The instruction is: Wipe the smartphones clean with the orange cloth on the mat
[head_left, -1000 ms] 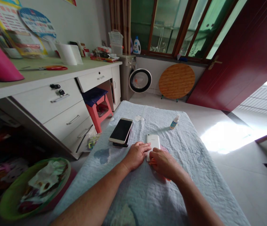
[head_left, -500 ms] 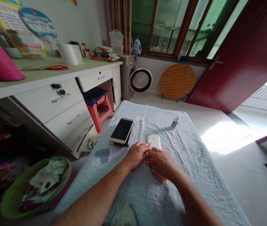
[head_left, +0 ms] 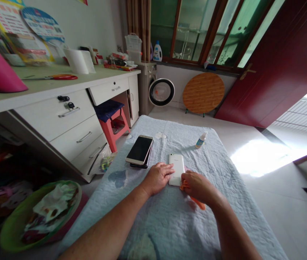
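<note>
A white smartphone (head_left: 176, 168) lies back side up on the light blue quilted cloth (head_left: 164, 216). My left hand (head_left: 157, 178) rests at its left edge, fingers stretched out flat with the tips on the phone. At the phone's lower right edge, my right hand (head_left: 197, 186) is closed on an orange cloth (head_left: 199, 203), whose loose end hangs out below the palm. To the left, a gold-framed phone (head_left: 139, 150) with a dark screen lies on top of another dark device. A small spray bottle (head_left: 201, 140) stands at the far right of the cloth.
A white desk (head_left: 61, 115) with drawers runs along the left, a red stool (head_left: 112, 128) beside it. On the floor at lower left stands a green basin (head_left: 9, 231) holding crumpled items. Behind are a washing machine (head_left: 146, 85) with its door ajar and a round wooden tabletop (head_left: 203, 93).
My right hand has moved right with the orange cloth, from the phone's lower left to its lower right edge, uncovering the phone's lower part. My left hand has stayed nearly in place.
</note>
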A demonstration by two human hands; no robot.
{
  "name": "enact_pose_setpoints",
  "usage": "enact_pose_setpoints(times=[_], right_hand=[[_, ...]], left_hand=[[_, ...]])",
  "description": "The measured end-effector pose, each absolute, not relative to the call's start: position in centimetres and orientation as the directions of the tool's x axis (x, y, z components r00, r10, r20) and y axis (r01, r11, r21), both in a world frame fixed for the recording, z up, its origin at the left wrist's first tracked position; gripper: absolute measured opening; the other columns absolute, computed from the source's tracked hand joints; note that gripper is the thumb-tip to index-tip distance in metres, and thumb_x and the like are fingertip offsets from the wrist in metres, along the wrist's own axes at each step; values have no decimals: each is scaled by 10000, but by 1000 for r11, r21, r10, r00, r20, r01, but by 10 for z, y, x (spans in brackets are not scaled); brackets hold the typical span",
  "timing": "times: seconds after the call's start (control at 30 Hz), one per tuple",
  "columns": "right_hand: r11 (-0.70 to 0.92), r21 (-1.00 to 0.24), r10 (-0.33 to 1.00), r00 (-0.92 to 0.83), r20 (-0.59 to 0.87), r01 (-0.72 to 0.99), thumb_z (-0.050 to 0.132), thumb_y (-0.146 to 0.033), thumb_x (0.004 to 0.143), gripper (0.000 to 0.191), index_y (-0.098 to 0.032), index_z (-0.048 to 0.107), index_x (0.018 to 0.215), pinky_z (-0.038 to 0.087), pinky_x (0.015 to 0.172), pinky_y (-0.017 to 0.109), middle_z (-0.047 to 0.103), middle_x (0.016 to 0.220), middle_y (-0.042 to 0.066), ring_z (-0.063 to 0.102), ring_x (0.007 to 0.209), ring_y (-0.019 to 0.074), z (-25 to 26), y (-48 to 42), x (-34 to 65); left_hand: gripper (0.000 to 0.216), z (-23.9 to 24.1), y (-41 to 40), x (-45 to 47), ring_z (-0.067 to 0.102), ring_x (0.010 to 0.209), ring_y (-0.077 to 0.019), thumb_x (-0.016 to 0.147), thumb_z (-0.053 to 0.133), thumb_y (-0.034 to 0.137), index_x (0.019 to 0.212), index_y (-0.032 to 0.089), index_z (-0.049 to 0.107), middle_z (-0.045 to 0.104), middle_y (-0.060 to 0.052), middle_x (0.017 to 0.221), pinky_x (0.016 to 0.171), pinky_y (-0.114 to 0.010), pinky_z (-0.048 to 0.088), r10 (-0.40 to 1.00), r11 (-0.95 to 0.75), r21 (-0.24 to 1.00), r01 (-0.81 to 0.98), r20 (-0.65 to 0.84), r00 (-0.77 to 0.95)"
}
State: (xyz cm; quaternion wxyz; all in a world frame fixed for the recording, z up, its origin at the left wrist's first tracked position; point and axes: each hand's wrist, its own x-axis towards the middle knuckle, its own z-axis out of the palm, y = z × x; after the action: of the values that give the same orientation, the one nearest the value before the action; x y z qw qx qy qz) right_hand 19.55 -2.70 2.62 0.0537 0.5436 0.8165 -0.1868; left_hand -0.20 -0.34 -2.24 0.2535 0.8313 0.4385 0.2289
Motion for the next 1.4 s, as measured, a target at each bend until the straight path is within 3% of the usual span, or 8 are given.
enact_pose_setpoints(times=[0.33, 0.53, 0.8, 1.0, 1.4], right_hand=[[317, -258, 887, -382, -261, 913, 527, -74, 697, 194, -156, 635, 836, 351, 682, 248, 629, 849, 57, 555, 763, 152, 24, -21, 212], [366, -469, 863, -482, -153, 804, 560, -157, 785, 112, -178, 646, 853, 374, 717, 231, 616, 858, 35, 546, 788, 141, 32, -23, 198], [342, -522, 877, -465, -120, 781, 577, -201, 813, 99, -173, 665, 847, 376, 708, 222, 596, 855, 27, 550, 775, 128, 15, -17, 190], [300, -503, 931, -365, -33, 811, 554, -239, 857, 139, -167, 669, 883, 375, 702, 228, 579, 867, 27, 554, 763, 123, 5, -5, 191], [272, -427, 962, -236, 135, 862, 487, -172, 890, 155, -178, 640, 868, 386, 788, 236, 560, 871, 28, 523, 855, 140, -4, 7, 177]], left_hand=[[313, -23, -4, -1, 524, 1141, -204, 852, 562, 168, 1129, 247, 684, 592, 2, 1315, 1035, -352, 395, 847, -485, 630, 606, 169, 504], [327, -15, -6, -3, 499, 1182, -226, 846, 568, 206, 1151, 265, 671, 566, 8, 1344, 1051, -389, 373, 848, -461, 645, 610, 118, 516], [429, -21, -7, -5, 483, 1221, -250, 769, 673, 340, 1187, 244, 645, 537, -24, 1376, 1061, -397, 363, 834, -489, 650, 581, 153, 531], [560, -22, -6, -5, 469, 1233, -272, 673, 748, 296, 1216, 258, 618, 530, -28, 1382, 1061, -403, 363, 834, -484, 653, 583, 143, 532], [720, -21, -7, -3, 471, 1248, -263, 684, 735, 251, 1351, 265, 465, 527, -43, 1375, 1077, -409, 341, 836, -479, 698, 532, 179, 519]])
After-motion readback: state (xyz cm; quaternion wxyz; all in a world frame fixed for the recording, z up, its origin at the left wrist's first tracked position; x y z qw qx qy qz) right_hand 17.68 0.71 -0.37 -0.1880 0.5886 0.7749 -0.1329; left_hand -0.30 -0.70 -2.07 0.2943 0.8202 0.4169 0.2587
